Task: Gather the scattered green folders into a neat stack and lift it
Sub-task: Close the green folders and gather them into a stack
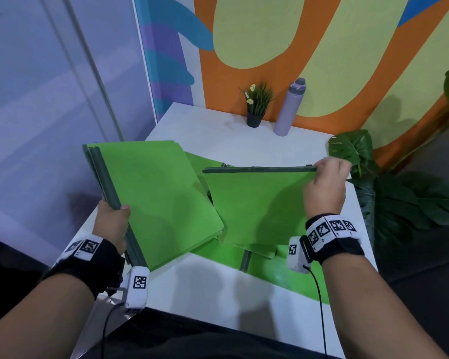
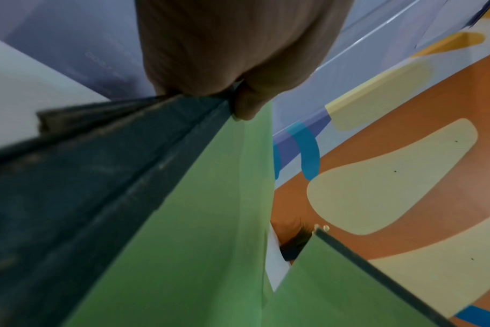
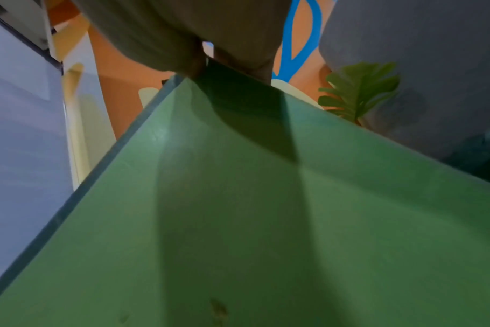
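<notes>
My left hand [image 1: 114,218] grips a small stack of green folders [image 1: 156,198] by its dark spine edge, holding it tilted above the left side of the white table [image 1: 218,133]. In the left wrist view the thumb pinches the stack [image 2: 182,221] at the dark spines. My right hand [image 1: 327,177] pinches the far right end of the dark spine of a single green folder [image 1: 257,203], lifted off the table. The right wrist view shows that folder [image 3: 266,221] hanging below the fingers. More green folders [image 1: 278,270] lie flat on the table underneath.
A small potted plant [image 1: 255,107] and a lilac bottle [image 1: 289,107] stand at the back of the table against the painted wall. Large-leaf plants [image 1: 353,149] crowd the table's right edge. A glass partition runs along the left.
</notes>
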The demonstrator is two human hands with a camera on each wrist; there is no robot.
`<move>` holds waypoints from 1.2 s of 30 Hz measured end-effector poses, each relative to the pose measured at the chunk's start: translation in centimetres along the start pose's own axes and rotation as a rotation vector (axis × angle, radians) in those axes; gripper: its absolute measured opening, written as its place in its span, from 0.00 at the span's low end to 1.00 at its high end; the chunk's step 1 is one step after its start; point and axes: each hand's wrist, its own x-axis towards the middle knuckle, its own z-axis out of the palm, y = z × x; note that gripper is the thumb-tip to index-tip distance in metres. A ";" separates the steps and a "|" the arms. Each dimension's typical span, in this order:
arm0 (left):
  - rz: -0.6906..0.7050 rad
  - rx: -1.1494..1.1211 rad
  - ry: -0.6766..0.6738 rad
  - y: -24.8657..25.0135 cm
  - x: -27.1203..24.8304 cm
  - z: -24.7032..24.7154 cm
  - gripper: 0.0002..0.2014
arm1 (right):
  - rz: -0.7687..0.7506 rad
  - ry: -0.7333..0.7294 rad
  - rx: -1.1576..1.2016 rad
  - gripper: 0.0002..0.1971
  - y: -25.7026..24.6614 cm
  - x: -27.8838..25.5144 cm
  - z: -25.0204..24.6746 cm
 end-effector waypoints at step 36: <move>-0.183 0.037 -0.835 -0.6 -5.4 9.8 0.37 | 0.733 -0.646 0.384 0.31 8.5 -5.2 3.2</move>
